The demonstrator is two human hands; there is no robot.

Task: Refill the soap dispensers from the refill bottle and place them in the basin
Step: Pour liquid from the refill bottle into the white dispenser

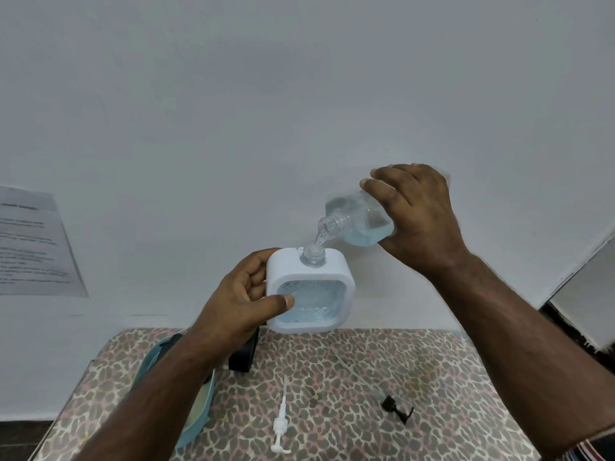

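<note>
Here the left hand (244,299) should grip the square white dispenser with clear window (311,291) steady, while the right hand (417,221), fingers curled round the tilted clear refill bottle of pale blue soap (357,221), keeps the stream thin and centred in the neck.

white pump (280,424), black pump (396,408), bare cloth (332,387) between

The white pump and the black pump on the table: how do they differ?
The white pump lies near the table's middle; the black pump lies further right. The white pump's tube looks short, straight and white; the black pump's tube is long, clear and slightly curved. Both lie flat on the leopard-print cloth, out of any dispenser, and no hand touches them.
</note>
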